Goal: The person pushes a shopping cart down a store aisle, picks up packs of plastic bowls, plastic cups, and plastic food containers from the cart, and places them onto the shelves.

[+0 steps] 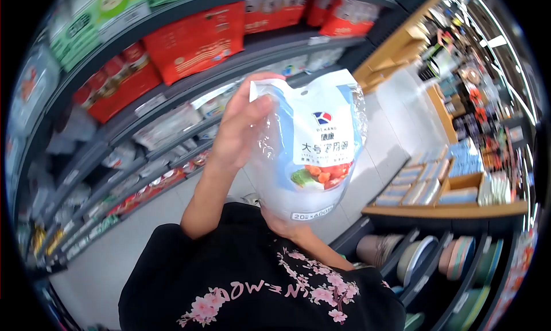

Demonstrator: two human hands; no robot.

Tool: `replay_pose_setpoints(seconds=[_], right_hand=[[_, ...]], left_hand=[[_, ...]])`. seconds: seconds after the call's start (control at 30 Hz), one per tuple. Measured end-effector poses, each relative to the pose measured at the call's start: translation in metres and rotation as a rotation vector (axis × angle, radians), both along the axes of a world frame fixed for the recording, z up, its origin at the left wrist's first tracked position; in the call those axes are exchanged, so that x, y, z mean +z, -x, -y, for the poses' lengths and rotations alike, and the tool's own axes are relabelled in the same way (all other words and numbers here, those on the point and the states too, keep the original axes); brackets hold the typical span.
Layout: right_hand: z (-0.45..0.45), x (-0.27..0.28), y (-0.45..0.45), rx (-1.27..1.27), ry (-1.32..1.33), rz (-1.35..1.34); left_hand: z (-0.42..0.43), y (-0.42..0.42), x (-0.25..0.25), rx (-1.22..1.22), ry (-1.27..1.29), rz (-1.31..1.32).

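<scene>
A clear plastic pack of disposable bowls point(270, 185) is held up in front of my chest. It has a white and blue label with a logo, Chinese characters and a picture of vegetables; "20" and "600" are printed near its bottom. My left hand point(244, 116) grips the pack's upper left side, thumb on the front and the other fingers largely behind it. Under the pack's bottom, my right hand point(280, 224) holds it from below. Most of that hand's fingers are hidden by the pack.
On the left, a dark shelf rack point(189, 84) carries red packages point(198, 41) and green packs point(97, 24). Stacked bowls point(416, 259) fill a shelf at the lower right. Wooden bins with folded cloths point(422, 179) stand to the right, beside a tiled aisle floor point(396, 119).
</scene>
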State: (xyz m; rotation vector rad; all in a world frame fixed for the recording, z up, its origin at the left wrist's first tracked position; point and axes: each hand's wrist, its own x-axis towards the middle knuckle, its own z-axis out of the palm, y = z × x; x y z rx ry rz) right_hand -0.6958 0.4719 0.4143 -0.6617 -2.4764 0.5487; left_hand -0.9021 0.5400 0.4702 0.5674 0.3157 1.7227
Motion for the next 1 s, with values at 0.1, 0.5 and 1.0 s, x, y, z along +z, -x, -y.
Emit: replay_pose_setpoints(seconds=[0.1, 0.5, 1.0], right_hand=[[0.01, -0.017, -0.011, 0.011, 0.364, 0.072], [-0.01, 0.036, -0.003, -0.043, 1.071, -0.792], [0.033, 0.004, 0.02, -0.001, 1.198, -0.786]], left_hand=[[0.026, 0.012, 0.006, 0.139, 0.076, -0.065], [0.111, 0.015, 0.0, 0.31, 0.284, 0.121], [0.197, -0.012, 0.05, 0.843, 0.714, -0.723]])
